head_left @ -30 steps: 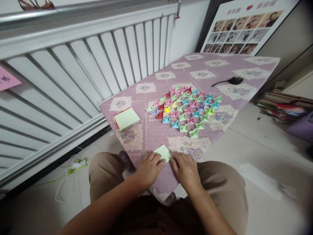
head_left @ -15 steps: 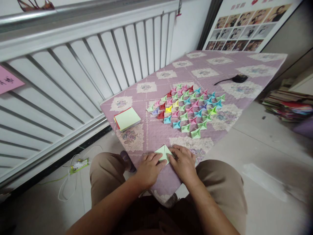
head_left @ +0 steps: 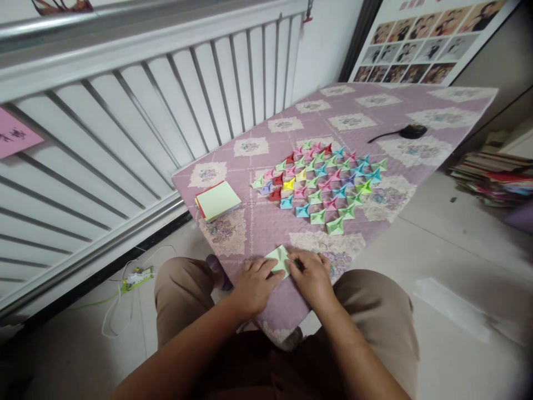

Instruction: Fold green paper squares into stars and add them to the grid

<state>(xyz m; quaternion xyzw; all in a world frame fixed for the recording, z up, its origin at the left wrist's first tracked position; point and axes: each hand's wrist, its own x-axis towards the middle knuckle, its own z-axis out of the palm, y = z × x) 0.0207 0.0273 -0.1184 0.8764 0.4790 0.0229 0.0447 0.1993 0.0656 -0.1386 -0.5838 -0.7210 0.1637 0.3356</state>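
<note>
A small pale green folded paper square [head_left: 280,259] lies on the table near its front corner, one point facing away from me. My left hand [head_left: 257,282] rests on its left side, fingers stretched flat and thumb apart, pressing the paper down. At the right edge, my right hand [head_left: 311,276] has thumb and forefinger pinched on the paper, the other fingers curled. Beyond them stand rows of small folded paper pieces [head_left: 315,197] in green, pink, blue, red and yellow. A stack of paper squares [head_left: 219,200], pale green on top, lies to the left.
A quilted purple floral cloth [head_left: 266,228] covers the table. A black object with a cord [head_left: 412,131] lies at the far right. The white radiator [head_left: 137,128] runs along the left wall. A power strip [head_left: 139,278] and cables lie on the floor; piled books [head_left: 495,172] stand right.
My right fingers have drawn together into a pinch at the paper's right edge. My left hand stays in place on the paper. The view has shifted slightly.
</note>
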